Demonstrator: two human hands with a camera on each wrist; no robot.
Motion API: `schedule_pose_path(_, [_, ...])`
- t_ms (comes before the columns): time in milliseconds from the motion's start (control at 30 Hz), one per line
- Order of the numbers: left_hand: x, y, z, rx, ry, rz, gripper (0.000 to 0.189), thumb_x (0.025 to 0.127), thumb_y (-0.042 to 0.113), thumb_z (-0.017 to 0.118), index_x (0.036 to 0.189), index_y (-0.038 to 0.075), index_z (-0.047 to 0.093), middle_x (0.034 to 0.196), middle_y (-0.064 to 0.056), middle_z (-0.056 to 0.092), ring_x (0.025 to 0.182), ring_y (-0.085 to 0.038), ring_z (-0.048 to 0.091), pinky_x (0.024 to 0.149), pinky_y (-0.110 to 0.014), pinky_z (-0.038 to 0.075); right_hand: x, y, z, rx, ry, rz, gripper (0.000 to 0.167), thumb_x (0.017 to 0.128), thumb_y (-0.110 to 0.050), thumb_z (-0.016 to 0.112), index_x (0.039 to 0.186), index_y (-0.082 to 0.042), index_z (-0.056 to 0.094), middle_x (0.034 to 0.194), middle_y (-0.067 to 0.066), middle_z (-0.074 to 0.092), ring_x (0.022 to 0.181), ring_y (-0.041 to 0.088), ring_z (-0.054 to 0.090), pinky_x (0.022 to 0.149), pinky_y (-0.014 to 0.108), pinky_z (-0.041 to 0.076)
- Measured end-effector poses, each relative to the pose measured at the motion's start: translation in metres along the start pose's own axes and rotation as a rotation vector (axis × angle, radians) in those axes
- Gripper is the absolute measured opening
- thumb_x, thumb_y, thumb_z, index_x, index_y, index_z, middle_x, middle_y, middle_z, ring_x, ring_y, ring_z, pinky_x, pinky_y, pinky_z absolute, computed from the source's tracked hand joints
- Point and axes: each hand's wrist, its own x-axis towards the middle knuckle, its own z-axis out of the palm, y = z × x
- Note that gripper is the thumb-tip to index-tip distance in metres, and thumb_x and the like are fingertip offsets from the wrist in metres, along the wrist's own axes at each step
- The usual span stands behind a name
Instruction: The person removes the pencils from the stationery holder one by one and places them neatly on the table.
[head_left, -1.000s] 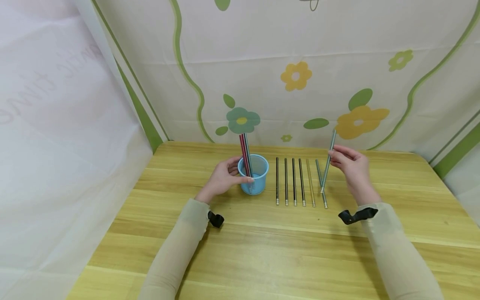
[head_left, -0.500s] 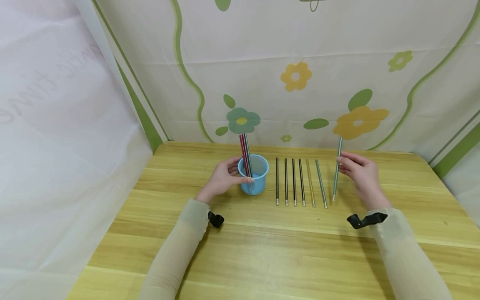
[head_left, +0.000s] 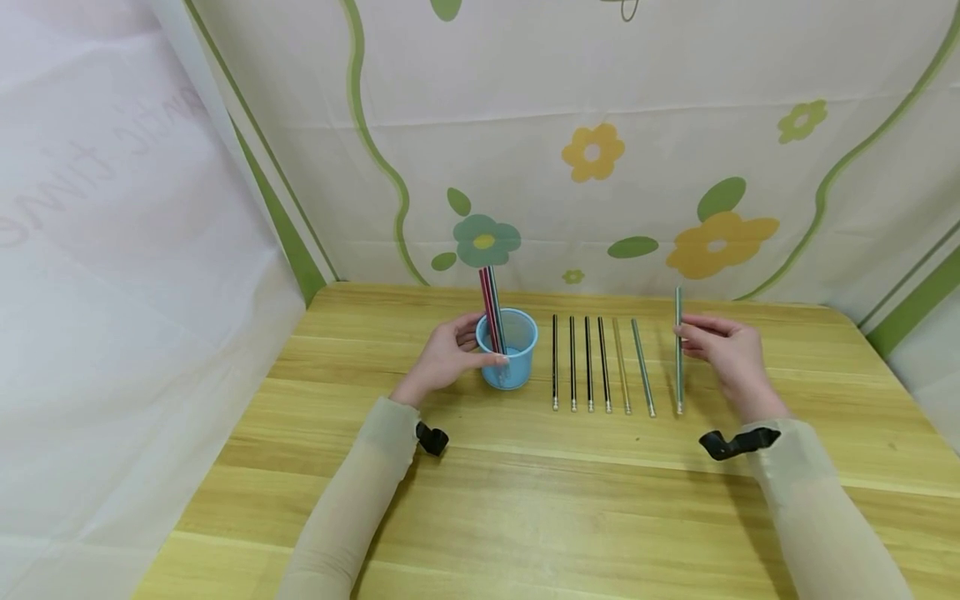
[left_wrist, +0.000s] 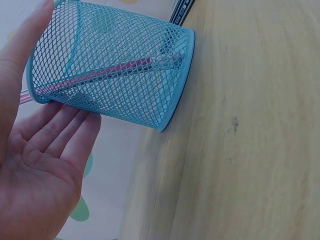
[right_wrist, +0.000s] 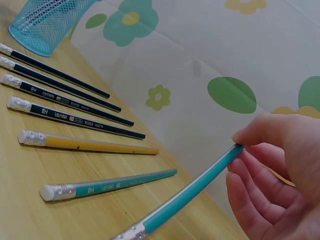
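A blue mesh pencil cup [head_left: 508,371] stands upright with red and dark pencils [head_left: 491,308] leaning inside. My left hand [head_left: 450,354] holds it from the left, thumb at the near rim and fingers behind. In the right wrist view, my right hand [right_wrist: 272,175] pinches a teal pencil [right_wrist: 187,192] between thumb and fingers near its plain end. That pencil's eraser end points towards me, low by the table; whether it touches cannot be told. To its left lie another teal pencil [right_wrist: 125,184], a yellow pencil [right_wrist: 95,143] and several dark pencils [right_wrist: 82,120], spaced in a row.
The wooden table [head_left: 525,500] meets a white curtain [head_left: 510,75] with flower prints along its back edge. Another white curtain [head_left: 112,333] hangs at the left. A black strap [head_left: 738,443] sits at the right wrist.
My right hand has carried its teal pencil right, off the other teal pencil it crossed, then lowered and straightened it beside the row. The left hand and the cup have stayed put.
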Motion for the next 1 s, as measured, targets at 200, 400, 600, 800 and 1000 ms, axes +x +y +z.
schedule_pose_path(200, [0.000, 0.001, 0.000, -0.005, 0.003, 0.001, 0.076, 0.082, 0.005, 0.087, 0.147, -0.003, 0.048, 0.137, -0.019, 0.059, 0.124, -0.031, 0.059, 0.109, -0.045, 0.045, 0.001, 0.001, -0.003, -0.063, -0.021, 0.031, 0.038, 0.090, -0.015, 0.081, 0.123, 0.001, 0.071, 0.095, -0.006, 0.074, 0.078, 0.012, 0.072, 0.078, 0.029, 0.061])
schedule_pose_path(400, [-0.001, 0.002, 0.000, -0.004, 0.004, -0.001, 0.075, 0.082, 0.005, 0.087, 0.147, -0.003, 0.049, 0.137, -0.019, 0.060, 0.124, -0.031, 0.059, 0.109, -0.045, 0.044, 0.006, 0.007, -0.005, -0.235, -0.046, 0.052, 0.049, 0.093, -0.022, 0.079, 0.130, 0.006, 0.064, 0.092, -0.013, 0.072, 0.079, 0.010, 0.070, 0.079, 0.028, 0.060])
schedule_pose_path(600, [-0.001, 0.001, -0.001, -0.002, 0.002, 0.001, 0.075, 0.082, 0.005, 0.087, 0.147, -0.003, 0.049, 0.136, -0.020, 0.060, 0.124, -0.032, 0.059, 0.109, -0.044, 0.045, 0.013, 0.014, -0.004, -0.343, -0.072, 0.057, 0.052, 0.093, -0.021, 0.078, 0.131, 0.011, 0.062, 0.088, -0.014, 0.071, 0.077, 0.008, 0.069, 0.076, 0.028, 0.061])
schedule_pose_path(800, [0.000, -0.001, -0.001, 0.004, 0.001, 0.008, 0.076, 0.082, 0.006, 0.087, 0.147, -0.003, 0.049, 0.136, -0.018, 0.060, 0.123, -0.029, 0.060, 0.108, -0.044, 0.045, 0.017, 0.018, 0.000, -0.403, -0.083, 0.068, 0.046, 0.094, -0.020, 0.076, 0.129, 0.009, 0.064, 0.086, -0.001, 0.073, 0.071, 0.008, 0.067, 0.066, 0.027, 0.061])
schedule_pose_path(1000, [0.001, -0.003, -0.001, -0.007, -0.004, 0.022, 0.074, 0.082, 0.004, 0.087, 0.146, -0.004, 0.049, 0.135, -0.019, 0.061, 0.122, -0.030, 0.060, 0.108, -0.045, 0.045, 0.017, 0.020, 0.004, -0.433, -0.105, 0.096, 0.045, 0.096, -0.020, 0.074, 0.130, 0.008, 0.064, 0.088, 0.004, 0.074, 0.071, 0.009, 0.068, 0.065, 0.027, 0.061])
